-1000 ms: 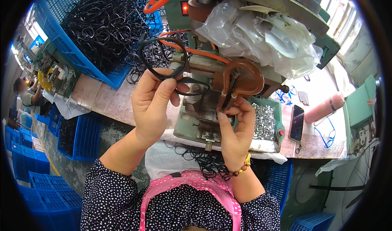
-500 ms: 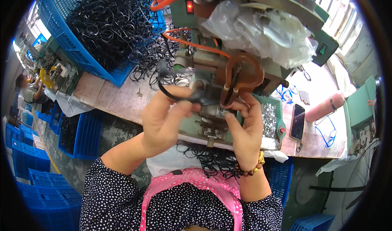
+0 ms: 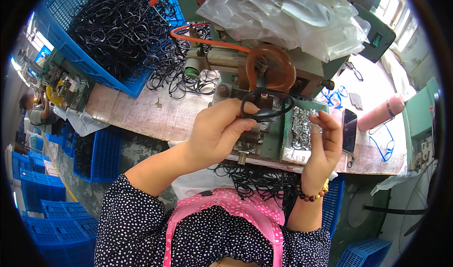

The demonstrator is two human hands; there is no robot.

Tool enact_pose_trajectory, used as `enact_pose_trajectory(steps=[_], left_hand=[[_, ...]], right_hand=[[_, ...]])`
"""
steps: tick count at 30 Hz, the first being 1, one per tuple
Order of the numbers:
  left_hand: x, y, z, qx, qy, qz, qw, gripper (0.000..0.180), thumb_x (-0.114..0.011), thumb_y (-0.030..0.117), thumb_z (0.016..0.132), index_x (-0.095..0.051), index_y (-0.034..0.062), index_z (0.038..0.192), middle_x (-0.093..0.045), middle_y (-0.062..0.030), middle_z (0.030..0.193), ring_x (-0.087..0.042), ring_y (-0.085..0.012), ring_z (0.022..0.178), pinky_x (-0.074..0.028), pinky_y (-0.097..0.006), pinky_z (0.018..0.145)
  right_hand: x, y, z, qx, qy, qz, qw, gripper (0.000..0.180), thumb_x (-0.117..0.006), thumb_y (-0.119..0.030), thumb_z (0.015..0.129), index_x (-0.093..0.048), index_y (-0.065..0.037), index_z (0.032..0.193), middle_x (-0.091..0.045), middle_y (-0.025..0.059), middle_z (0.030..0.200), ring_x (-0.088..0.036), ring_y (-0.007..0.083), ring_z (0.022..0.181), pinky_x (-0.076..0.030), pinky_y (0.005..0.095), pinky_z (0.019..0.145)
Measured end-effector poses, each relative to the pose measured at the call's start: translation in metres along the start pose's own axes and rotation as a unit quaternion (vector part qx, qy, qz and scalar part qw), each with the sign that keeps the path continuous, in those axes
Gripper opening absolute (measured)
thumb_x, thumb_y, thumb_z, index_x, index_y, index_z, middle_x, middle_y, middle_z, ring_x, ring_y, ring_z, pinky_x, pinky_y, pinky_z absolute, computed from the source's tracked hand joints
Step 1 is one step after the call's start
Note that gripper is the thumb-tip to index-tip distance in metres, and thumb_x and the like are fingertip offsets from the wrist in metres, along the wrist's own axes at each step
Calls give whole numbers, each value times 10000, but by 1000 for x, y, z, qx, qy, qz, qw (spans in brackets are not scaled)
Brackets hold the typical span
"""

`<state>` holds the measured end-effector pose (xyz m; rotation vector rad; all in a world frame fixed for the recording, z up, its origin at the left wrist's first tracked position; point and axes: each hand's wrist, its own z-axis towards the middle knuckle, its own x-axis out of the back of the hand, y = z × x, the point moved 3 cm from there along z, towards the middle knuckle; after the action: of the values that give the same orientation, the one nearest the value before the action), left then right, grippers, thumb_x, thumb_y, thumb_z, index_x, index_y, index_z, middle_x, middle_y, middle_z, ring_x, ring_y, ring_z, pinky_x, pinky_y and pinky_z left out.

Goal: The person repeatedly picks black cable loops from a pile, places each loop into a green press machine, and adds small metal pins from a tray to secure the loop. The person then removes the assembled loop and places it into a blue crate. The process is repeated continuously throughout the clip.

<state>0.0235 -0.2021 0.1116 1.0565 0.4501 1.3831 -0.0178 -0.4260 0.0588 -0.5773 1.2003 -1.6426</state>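
Observation:
My left hand (image 3: pixel 214 135) pinches a black glasses frame (image 3: pixel 286 107) between thumb and fingers, holding it in front of the green bench machine (image 3: pixel 222 59). Behind the frame stands the machine's brown ring-shaped guard (image 3: pixel 289 73). My right hand (image 3: pixel 325 146) is beside the green tray (image 3: pixel 287 134), which holds many small silvery metal parts (image 3: pixel 303 125). Its fingers are curled toward the thumb; whatever may be between the tips is too small to make out. More black frames (image 3: pixel 255 184) lie in my lap.
A blue crate (image 3: pixel 89 71) heaped with black frames stands at the far left. Clear plastic bags (image 3: pixel 288 19) cover the machine's top. On the right are a phone (image 3: pixel 349 130), a pink bottle (image 3: pixel 381 112) and blue glasses frames (image 3: pixel 388 146). Another person (image 3: pixel 37 111) sits far left.
My right hand has left the machine and moved right to the metal-parts tray. My left hand has shifted right with the black glasses frame, which now shows clearly. The view has tilted slightly.

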Motion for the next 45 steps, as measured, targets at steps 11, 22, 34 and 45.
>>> enact_pose_trajectory(steps=[11,22,34,45], left_hand=[[-4,-7,-3,-205,6,149,967,284,-734,77,805,-626,9,1059,-636,-138,836,-592,-342,695,-474,-409,609],[-4,0,-7,-222,76,127,964,236,-730,49,800,-632,6,1010,-622,-142,846,-596,-330,707,-486,-398,636],[133,-189,33,50,116,477,870,304,-591,21,871,-658,137,1144,-577,-121,1144,-571,-354,1066,-497,-418,891],[174,-184,42,42,163,342,924,146,-697,60,853,-651,54,992,-664,-63,926,-657,-199,809,-517,-304,730]], right_hand=[[65,49,4,10,92,-261,961,236,-578,-7,951,-623,-10,1182,-655,83,1071,-600,168,905,-485,304,838],[23,64,1,130,-126,-540,822,102,-666,-70,833,-630,-38,922,-629,124,1141,-477,392,1245,-354,487,1060],[29,66,-9,177,-8,-443,879,76,-611,-71,911,-673,-56,952,-661,93,873,-603,269,823,-433,384,834],[34,68,-11,167,11,-376,911,91,-632,6,897,-671,-25,973,-685,110,876,-647,260,836,-429,478,1047]])
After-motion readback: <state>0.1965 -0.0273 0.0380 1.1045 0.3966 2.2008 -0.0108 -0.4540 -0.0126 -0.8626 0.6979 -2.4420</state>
